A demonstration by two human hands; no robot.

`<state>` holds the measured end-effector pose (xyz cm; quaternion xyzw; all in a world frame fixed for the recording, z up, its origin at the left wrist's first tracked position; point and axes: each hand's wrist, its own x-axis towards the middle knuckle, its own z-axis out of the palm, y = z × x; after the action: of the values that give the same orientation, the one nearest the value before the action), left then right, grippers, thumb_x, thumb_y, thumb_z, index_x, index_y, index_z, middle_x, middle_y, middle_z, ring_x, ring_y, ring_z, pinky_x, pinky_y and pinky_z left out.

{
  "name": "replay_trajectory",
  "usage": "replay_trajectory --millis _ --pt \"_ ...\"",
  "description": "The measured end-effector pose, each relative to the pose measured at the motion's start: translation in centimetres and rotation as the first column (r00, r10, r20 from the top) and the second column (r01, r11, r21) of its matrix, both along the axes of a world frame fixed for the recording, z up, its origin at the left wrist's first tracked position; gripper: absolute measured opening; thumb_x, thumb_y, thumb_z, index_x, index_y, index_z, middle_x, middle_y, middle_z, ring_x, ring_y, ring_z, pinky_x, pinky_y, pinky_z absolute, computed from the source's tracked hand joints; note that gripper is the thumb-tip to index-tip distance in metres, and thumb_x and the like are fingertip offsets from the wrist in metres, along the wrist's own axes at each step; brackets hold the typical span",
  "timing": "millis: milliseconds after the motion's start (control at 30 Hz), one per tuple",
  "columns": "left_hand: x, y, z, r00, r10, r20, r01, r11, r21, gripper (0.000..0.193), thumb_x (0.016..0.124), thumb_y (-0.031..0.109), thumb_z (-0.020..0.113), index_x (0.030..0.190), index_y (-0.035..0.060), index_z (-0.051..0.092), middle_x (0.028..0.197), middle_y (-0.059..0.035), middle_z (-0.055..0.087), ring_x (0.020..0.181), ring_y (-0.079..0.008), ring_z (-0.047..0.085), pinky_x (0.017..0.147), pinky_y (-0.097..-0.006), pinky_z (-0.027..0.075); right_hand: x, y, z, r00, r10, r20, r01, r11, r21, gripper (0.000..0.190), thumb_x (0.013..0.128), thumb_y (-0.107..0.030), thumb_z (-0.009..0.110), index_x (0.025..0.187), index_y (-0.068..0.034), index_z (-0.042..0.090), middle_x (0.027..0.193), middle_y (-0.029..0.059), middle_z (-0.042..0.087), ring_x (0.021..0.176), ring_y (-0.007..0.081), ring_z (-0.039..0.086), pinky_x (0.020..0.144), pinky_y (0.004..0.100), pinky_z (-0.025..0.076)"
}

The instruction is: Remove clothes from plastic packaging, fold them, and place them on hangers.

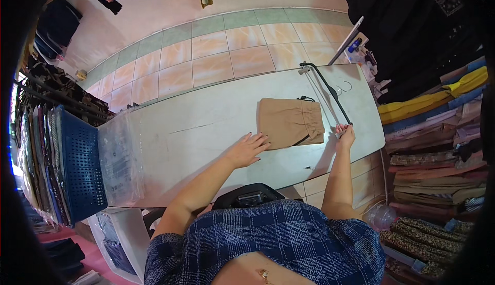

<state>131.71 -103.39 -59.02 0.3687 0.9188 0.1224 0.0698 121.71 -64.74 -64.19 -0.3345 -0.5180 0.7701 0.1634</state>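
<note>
Folded tan trousers (286,120) with a gathered elastic waistband and a dark drawstring lie on the white tabletop (201,146). My left hand (249,149) rests at their near left corner, fingers spread, the tips touching the cloth. To the right of the trousers, my right hand (345,135) grips the near end of a black clothes hanger (330,88). The hanger slants away towards the far table edge, its metal hook pointing right. A clip (304,69) shows at its far end; my fingers partly cover the near end.
Clear plastic bags (120,161) lie at the table's left end, beside a blue perforated basket (81,165) of packaged garments. Folded clothes (433,161) are stacked on the right, below hanging black garments (410,33). A tiled floor (216,49) runs beyond the table.
</note>
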Motion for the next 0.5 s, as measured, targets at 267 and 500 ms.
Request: replay_trajectory --millis 267,500 --pt "1.2 -0.4 -1.9 0.998 0.057 -0.007 -0.056 0.998 0.042 0.051 0.083 0.027 0.057 0.129 0.0124 0.041 0.136 -0.0056 0.038 0.129 -0.0230 0.030 0.106 -0.0431 0.025 1.8 -4.9 2.3 0.943 0.243 0.227 -0.284 0.233 0.930 0.019 0.082 -0.018 0.055 0.092 -0.003 0.063 0.094 0.0155 0.060 0.087 0.0317 0.053 0.081 0.0391 0.041" --pt "3.9 -1.4 -0.8 0.871 0.405 0.277 -0.479 0.826 0.298 0.062 0.075 0.033 0.066 0.128 0.0108 0.042 0.134 -0.0096 0.039 0.127 -0.0285 0.033 0.104 -0.0408 0.029 6.9 -16.5 0.5 0.469 0.860 0.202 -0.821 0.341 0.458 0.028 0.079 -0.010 0.054 0.106 -0.001 0.056 0.106 0.0151 0.055 0.097 0.0334 0.049 0.087 0.0381 0.040"
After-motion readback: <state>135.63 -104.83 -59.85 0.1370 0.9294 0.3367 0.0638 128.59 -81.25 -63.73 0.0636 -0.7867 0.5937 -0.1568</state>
